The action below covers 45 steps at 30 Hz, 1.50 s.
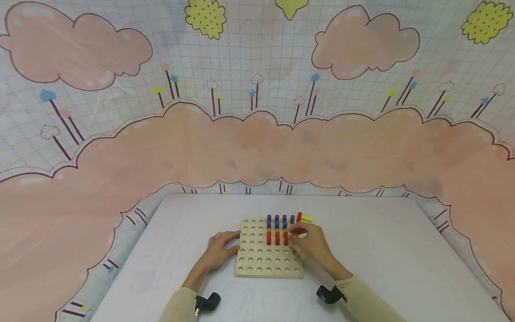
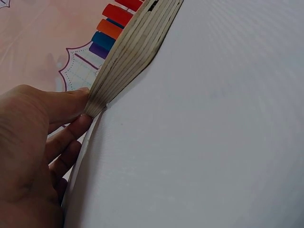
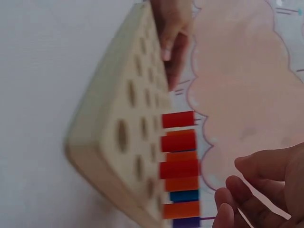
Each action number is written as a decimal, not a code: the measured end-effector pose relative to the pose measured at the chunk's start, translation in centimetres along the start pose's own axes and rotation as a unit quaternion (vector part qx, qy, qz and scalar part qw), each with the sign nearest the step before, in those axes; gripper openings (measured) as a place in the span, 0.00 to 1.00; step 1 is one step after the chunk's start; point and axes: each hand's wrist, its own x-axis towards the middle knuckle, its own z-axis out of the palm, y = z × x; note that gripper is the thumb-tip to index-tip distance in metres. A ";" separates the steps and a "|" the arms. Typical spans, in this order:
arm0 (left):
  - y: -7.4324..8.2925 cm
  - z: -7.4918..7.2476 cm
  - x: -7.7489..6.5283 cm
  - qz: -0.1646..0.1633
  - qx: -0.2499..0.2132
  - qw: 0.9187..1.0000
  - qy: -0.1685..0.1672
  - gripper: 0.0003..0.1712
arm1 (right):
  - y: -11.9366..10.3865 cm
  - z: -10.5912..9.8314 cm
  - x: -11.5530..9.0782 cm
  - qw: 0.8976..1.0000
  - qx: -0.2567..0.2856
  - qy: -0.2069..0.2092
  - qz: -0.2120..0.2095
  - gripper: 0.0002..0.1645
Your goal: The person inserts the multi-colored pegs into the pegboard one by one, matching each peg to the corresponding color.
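Note:
A pale wooden pegboard (image 1: pixel 249 260) with rows of round holes lies on the white table. Standing pegs fill part of its far right area: purple pegs (image 1: pixel 276 218) at the back, then blue, orange and red pegs (image 1: pixel 268 240) nearer. My left hand (image 1: pixel 219 248) rests against the board's left edge, thumb and fingertips touching it; in the left wrist view the thumb (image 2: pixel 71 102) meets the board's side. My right hand (image 1: pixel 311 243) hovers at the right edge beside the pegs. In the right wrist view its fingers (image 3: pixel 256 161) are loosely bent, apart from the orange peg (image 3: pixel 180 209), holding nothing visible.
Behind the board's far right corner are a red peg (image 1: pixel 299 216) and a yellow peg (image 1: pixel 307 219) lying loose on the table (image 1: pixel 181 214). A patterned cloth (image 1: pixel 257 147) with clouds hangs behind. Black wrist devices (image 1: pixel 331 295) sit at both sleeves.

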 end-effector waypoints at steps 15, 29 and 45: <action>0.2 -0.2 -0.1 0.009 0.008 1.000 -0.004 0.26 | 0.0 -4.5 2.8 1.000 -0.001 0.028 0.011 0.12; 0.1 -0.2 -0.1 -0.005 -0.001 1.000 -0.008 0.26 | 4.3 -3.2 5.8 0.999 -0.008 0.000 0.048 0.18; 0.0 0.2 0.3 -0.001 0.009 1.000 0.000 0.26 | 6.5 -1.2 9.0 0.989 -0.005 -0.045 0.139 0.20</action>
